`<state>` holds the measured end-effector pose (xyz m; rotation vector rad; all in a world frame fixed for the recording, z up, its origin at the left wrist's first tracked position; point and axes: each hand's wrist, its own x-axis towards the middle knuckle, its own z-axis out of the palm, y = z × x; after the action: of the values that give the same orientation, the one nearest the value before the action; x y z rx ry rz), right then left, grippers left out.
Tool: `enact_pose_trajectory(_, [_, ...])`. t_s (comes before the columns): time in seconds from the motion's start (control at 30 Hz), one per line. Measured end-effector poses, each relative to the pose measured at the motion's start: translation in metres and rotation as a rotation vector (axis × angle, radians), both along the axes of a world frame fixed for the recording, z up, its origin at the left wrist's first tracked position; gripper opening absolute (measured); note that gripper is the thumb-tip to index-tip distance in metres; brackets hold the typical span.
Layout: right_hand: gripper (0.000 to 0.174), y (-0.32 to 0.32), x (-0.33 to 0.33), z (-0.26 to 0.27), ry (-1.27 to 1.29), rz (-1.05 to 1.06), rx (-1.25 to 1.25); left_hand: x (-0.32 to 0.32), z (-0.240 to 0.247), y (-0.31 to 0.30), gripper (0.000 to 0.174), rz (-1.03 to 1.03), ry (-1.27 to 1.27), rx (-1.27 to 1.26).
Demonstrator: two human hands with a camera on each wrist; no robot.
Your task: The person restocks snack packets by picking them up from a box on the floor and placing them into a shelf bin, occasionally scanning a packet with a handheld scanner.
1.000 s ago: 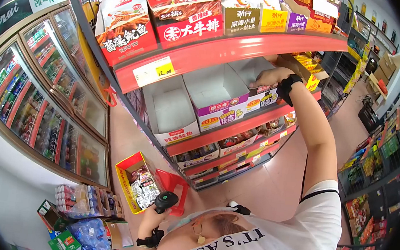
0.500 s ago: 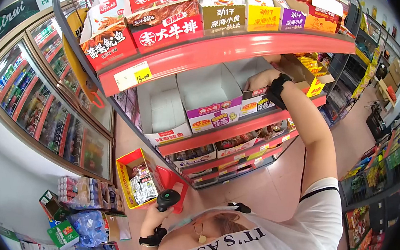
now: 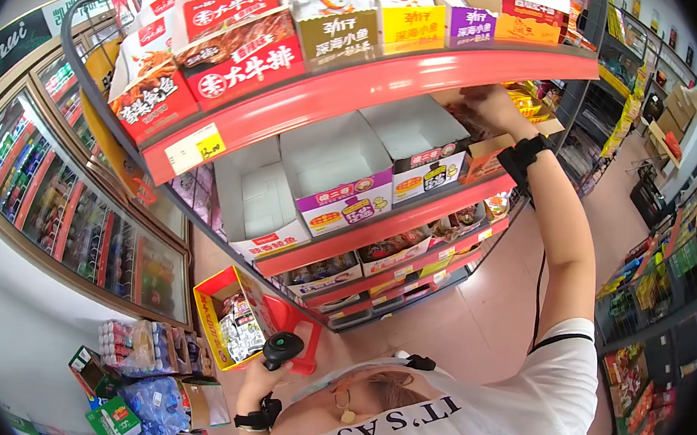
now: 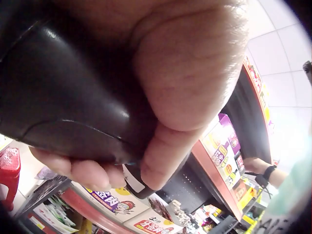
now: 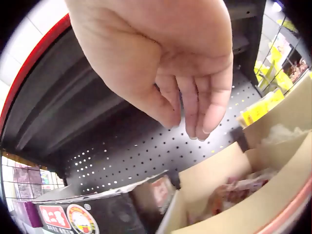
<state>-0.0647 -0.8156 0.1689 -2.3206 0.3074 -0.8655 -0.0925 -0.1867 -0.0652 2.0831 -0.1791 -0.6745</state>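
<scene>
My right hand [image 3: 497, 110] reaches into the shelf below the top tier, above an open brown cardboard box [image 5: 212, 170] holding clear-wrapped snack packs [image 5: 239, 190]. In the right wrist view its fingers hang loosely bent with nothing between them. Left of that box is a black-fronted display box [image 3: 428, 175], then a purple-fronted one [image 3: 345, 205] and a white one [image 3: 269, 210]; their insides show bare grey card. Low by the body, my left hand [image 3: 259, 381] grips a black handheld scanner [image 3: 284, 347], its fingers wrapped round the handle in the left wrist view [image 4: 73, 97].
Filled snack boxes [image 3: 250, 65] line the top shelf behind its red edge [image 3: 378, 86]. A yellow-red carton of packets [image 3: 226, 315] sits on a red stool [image 3: 300, 330] at the lower left. Glass-door fridges [image 3: 72, 216] stand left, and wrapped drinks [image 3: 156, 346] lie below them.
My right hand has left the front of the black-fronted box and moved right and further in, over the neighbouring box. The head view has shifted slightly. The left hand keeps its grip on the scanner.
</scene>
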Motion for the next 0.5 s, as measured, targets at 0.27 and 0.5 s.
enact_pose_trajectory(0.27, [0.029,-0.04,-0.027,-0.011,0.302,-0.103,-0.087,-0.014,0.029,-0.06,0.034,-0.07,-0.066,-0.034])
enact_pose_trajectory(0.5, [0.037,-0.04,0.007,-0.056,0.581,-0.172,-0.428,-0.038,0.007,-0.094,0.036,-0.064,-0.089,0.009])
